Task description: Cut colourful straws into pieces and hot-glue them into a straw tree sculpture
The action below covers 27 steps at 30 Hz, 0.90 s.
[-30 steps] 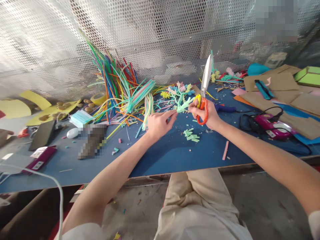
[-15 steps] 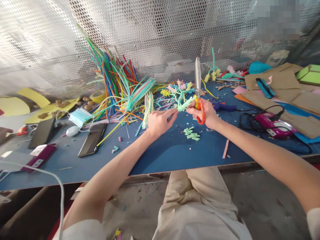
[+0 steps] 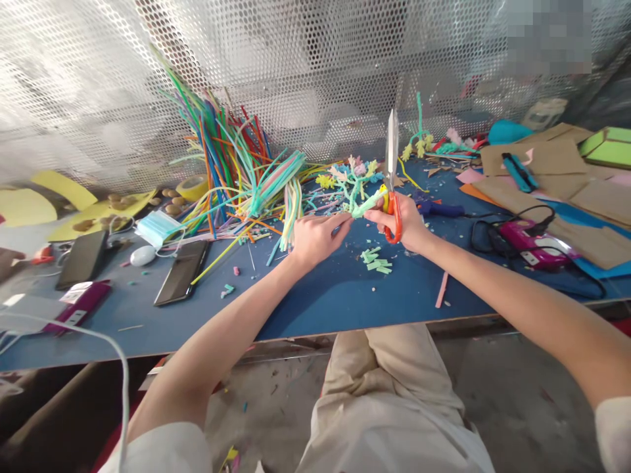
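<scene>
My left hand (image 3: pixel 318 240) pinches one end of a pale green pipe cleaner piece (image 3: pixel 365 205) above the blue table. My right hand (image 3: pixel 410 222) is closed around the orange handle of a pair of scissors (image 3: pixel 392 148), whose blades point up and away from me. The thumb and fingers of that hand also touch the right side of the green piece. Just behind it lies a bunch of pipe cleaner flowers (image 3: pixel 355 179) in yellow, pink and blue on green stems. Short cut green pieces (image 3: pixel 376 261) lie in a small pile nearer to me.
A large heap of coloured pipe cleaners (image 3: pixel 221 157) leans on the perforated metal screen (image 3: pixel 335 59). Leftward are a phone (image 3: pixel 181 272), a face mask (image 3: pixel 156 227) and another person's hand (image 3: pixel 10 257). A purple glue gun (image 3: pixel 441 209), a pink power strip (image 3: pixel 537 243) and brown cardboard (image 3: pixel 537 157) are rightward.
My right hand has shifted slightly on the green piece, and the scissors have tilted a little. The left hand keeps its pinch. The whole view has moved slightly.
</scene>
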### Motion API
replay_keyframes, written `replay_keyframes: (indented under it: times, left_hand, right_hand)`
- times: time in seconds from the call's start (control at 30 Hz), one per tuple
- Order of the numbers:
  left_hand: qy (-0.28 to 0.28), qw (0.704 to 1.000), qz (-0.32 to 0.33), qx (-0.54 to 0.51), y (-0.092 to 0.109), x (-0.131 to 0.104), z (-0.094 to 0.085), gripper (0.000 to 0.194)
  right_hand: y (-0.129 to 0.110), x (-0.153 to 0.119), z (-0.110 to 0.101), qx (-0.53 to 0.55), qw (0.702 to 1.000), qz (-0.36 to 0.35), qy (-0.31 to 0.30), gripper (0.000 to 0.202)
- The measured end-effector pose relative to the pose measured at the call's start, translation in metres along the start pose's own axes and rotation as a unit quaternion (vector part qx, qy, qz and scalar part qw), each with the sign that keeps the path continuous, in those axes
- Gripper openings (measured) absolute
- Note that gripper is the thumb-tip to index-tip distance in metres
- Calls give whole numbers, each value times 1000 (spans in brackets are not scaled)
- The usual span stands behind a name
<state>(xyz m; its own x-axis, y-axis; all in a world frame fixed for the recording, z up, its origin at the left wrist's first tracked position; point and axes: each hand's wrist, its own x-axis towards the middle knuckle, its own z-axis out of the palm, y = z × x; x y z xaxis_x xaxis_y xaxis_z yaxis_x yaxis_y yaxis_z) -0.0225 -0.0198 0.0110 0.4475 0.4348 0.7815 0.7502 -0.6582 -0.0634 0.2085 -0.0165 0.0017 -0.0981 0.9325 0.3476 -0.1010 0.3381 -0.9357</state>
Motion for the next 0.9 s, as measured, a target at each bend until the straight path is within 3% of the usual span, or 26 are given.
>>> replay_keyframes:
  times: [0.23, 0.47, 0.7, 0.9]
  left_hand:
    - [-20, 1000, -9, 3, 2, 1, 1, 27]
    - [-54, 998, -29, -11, 3, 1, 2, 31]
    - [-51, 998, -40, -11, 3, 1, 1, 32]
    - [-43, 997, -61, -20, -1, 3, 0, 30]
  right_hand:
    - [-6, -1, -1, -17, 999, 27, 5, 43]
    - [-10, -2, 1, -62, 998, 7, 14, 39]
    - [-4, 1, -4, -9, 1000, 22, 10, 42]
    - [-3, 15, -22, -69, 997, 10, 37, 39]
